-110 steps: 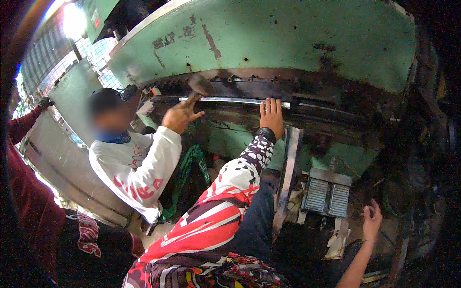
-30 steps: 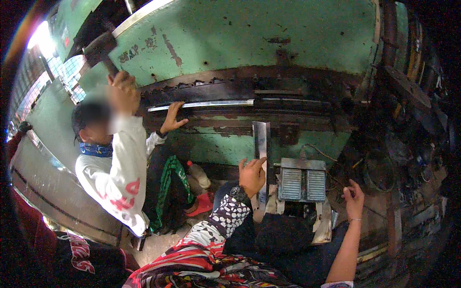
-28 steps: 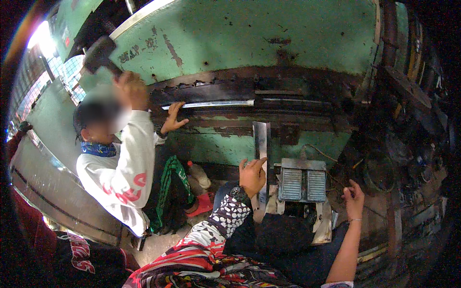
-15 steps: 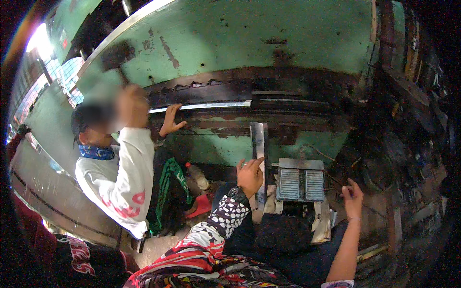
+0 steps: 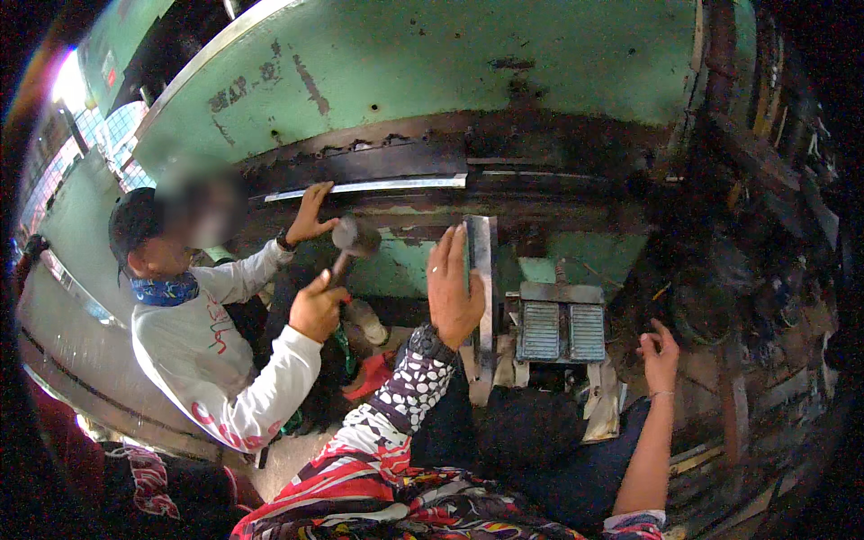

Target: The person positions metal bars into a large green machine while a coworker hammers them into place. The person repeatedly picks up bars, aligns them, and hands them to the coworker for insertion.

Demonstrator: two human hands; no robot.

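My left hand (image 5: 454,292) is open, its fingers straight and close together, pointing at the green machine. It is beside an upright metal strip (image 5: 483,279); whether it touches the strip I cannot tell. On the right, my right hand (image 5: 661,358) hangs above my knee with its fingers loosely bent and apart, holding nothing. Between my hands stands a foot pedal unit (image 5: 563,326) with two ribbed pads. To my left a co-worker grips a mallet (image 5: 354,237) in one hand. The co-worker's other hand rests by a shiny metal strip (image 5: 387,185) lying along the machine's dark slot.
A large green machine panel (image 5: 432,72) fills the far side, with dark steel bars (image 5: 558,184) below it. The co-worker (image 5: 216,333) sits close on my left. A bottle (image 5: 367,322) stands on the floor beyond. Dark clutter crowds the right side.
The co-worker's mallet has swung down from its raised place toward the machine's lower edge. My left hand has lifted and straightened its fingers, moving slightly left. My right hand stays nearly still.
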